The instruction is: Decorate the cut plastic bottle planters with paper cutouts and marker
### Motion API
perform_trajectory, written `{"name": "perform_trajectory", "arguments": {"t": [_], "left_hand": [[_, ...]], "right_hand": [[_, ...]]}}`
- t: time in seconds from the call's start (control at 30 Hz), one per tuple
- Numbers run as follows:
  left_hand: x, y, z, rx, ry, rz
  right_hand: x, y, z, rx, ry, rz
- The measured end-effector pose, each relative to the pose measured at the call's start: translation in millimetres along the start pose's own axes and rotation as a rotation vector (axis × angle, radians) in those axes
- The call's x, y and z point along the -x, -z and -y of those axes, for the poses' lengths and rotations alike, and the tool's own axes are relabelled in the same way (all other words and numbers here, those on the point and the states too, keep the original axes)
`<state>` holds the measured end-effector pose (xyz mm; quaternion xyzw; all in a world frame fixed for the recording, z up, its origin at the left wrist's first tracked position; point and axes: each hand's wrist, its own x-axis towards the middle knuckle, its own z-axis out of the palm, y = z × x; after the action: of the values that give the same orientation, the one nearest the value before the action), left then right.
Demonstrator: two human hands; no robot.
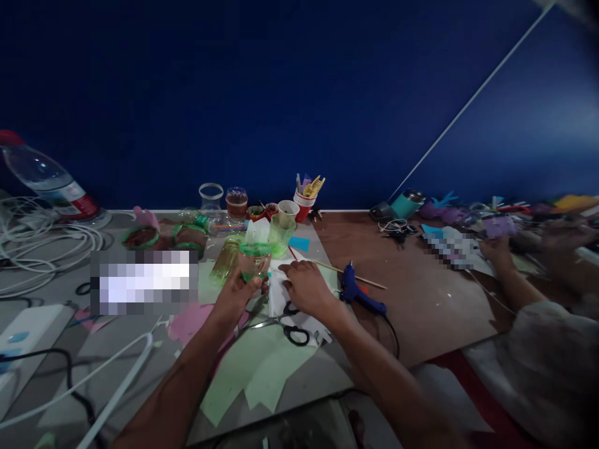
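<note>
My left hand (239, 292) is closed around a clear plastic cup (255, 267) with a green rim, held upright above the table. Just right of the cup, my right hand (304, 285) rests over white paper (277, 292), its fingers bent and slightly apart; its fingertips and thumb are partly hidden. Black-handled scissors (296, 335) lie below my right hand, on cut green paper (262, 368). Behind the held cup stands a pale green cup (281, 237). A blue glue gun (359, 293) lies to the right, near a thin wooden stick (374, 282).
At the back stand a red-striped cup (305, 204) with plastic cutlery and several other cups. A large bottle (56, 181) and coiled white cables (28, 255) occupy the left. Pink paper (189, 323) lies left of my hands. On the right, another person's hand (500, 252) holds something purple.
</note>
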<state>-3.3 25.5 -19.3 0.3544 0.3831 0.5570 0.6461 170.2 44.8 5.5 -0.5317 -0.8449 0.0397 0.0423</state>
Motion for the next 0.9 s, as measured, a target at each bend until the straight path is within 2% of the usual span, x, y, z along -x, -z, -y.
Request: {"name": "perform_trajectory", "arguments": {"t": [0.13, 0.3, 0.47, 0.57, 0.63, 0.73, 0.83, 0.9], "left_hand": [[-4, 2.8, 4, -0.095, 0.0, -0.033], [-3, 4.5, 8, -0.305, -0.022, -0.092], [-2, 1.0, 11, -0.277, -0.039, -0.047], [-2, -1.8, 9, -0.213, -0.044, -0.091], [-1, -2.5, 7, -0.133, -0.043, -0.107], [1, -1.9, 4, -0.014, -0.006, -0.068], [4, -2.3, 3, 0.031, 0.043, 0.036], [7, -4.0, 2, 0.055, 0.059, 0.106]], "right_hand": [[-3, -6, -16, 0.055, -0.106, 0.035], [-3, -24, -26, 0.02, -0.12, 0.002], [-5, -32, -28, -0.097, -0.095, -0.097], [-6, -33, -32, -0.186, -0.091, -0.154], [-6, -35, -33, -0.323, -0.073, -0.207], [-5, -39, -30, -0.706, -0.086, -0.269], [-3, -40, -20, -1.087, -0.136, -0.228], [-1, -37, -13, -1.251, -0.122, -0.185]]}}
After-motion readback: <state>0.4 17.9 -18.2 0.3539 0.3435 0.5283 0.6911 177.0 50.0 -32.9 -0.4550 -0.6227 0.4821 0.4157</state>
